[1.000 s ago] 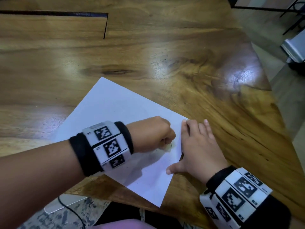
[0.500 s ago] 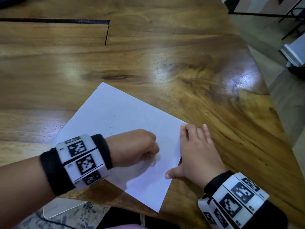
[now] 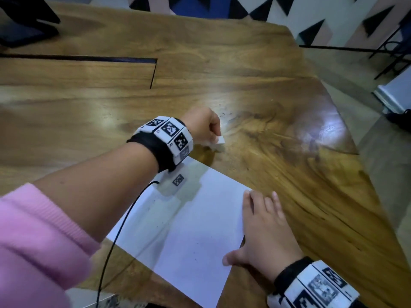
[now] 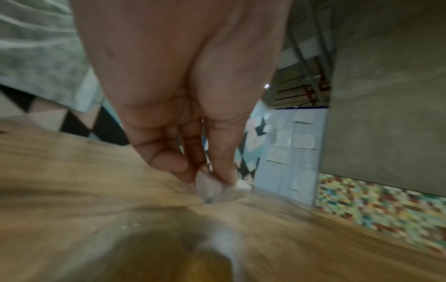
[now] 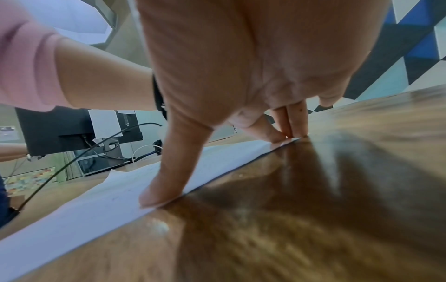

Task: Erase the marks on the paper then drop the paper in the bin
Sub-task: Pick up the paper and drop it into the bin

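A white sheet of paper [image 3: 189, 230] lies on the wooden table [image 3: 255, 85] near its front edge, with a few faint specks on it. My left hand [image 3: 204, 127] is out past the paper's far edge, over bare wood, pinching a small white eraser [image 3: 219, 142] that touches the table. In the left wrist view the eraser [image 4: 212, 188] sits between thumb and fingertips against the wood. My right hand [image 3: 264, 232] lies flat with straight fingers on the paper's right edge [image 5: 217, 167], thumb spread, holding the sheet down.
A black cable [image 3: 120, 230] runs from my left wrist across the paper's left side. A dark slot [image 3: 89, 58] cuts the table at the back left, beside a black object [image 3: 22, 23]. The table's right corner [image 3: 347, 138] drops to the floor, near a white unit [image 3: 395, 94].
My left hand left the paper's middle and moved forward over the far edge onto bare table, still pinching the eraser. The right hand stayed on the paper's right edge. The view tilted up.
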Demonstrator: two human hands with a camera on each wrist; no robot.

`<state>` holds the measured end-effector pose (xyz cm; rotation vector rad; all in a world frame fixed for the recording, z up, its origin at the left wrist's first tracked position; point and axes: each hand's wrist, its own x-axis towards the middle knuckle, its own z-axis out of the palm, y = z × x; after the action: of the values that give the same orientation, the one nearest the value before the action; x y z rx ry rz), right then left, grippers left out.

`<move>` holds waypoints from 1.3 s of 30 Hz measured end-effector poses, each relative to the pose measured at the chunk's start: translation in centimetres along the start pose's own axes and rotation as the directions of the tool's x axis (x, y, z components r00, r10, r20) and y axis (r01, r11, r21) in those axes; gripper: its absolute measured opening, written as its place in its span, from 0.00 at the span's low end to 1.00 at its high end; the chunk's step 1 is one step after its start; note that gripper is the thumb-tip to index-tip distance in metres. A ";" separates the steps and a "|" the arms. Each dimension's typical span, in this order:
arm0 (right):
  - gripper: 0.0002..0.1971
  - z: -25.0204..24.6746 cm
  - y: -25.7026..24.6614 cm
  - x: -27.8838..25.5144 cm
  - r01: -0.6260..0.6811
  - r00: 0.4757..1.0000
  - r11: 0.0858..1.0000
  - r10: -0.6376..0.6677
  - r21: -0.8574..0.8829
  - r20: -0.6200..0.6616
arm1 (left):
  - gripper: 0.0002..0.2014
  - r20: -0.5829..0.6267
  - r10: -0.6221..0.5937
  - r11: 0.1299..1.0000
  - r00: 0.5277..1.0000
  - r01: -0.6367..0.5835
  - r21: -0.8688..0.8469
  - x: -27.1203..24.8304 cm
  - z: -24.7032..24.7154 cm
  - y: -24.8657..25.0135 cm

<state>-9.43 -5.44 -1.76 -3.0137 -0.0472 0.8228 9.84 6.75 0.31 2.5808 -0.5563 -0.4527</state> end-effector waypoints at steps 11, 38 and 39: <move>0.34 -0.6 0.8 1.3 0.015 0.979 0.972 0.034 0.236 -0.200 | 0.11 -0.077 -0.143 0.989 0.987 0.146 0.031 3.1 0.3 -1.5; 0.28 -1.8 1.0 4.2 -0.007 0.996 0.953 0.032 0.303 -0.079 | 0.22 -0.271 -0.463 0.865 0.844 0.497 0.070 -22.5 5.8 -11.1; 0.26 -1.8 1.0 4.1 0.007 0.996 0.958 0.018 0.285 -0.084 | 0.22 -0.278 -0.470 0.859 0.837 0.507 0.074 -22.8 5.8 -11.1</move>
<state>-4.90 -6.27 -2.31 -2.7726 0.0756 0.6357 -8.82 24.06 -5.20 2.8551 0.1841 -0.2401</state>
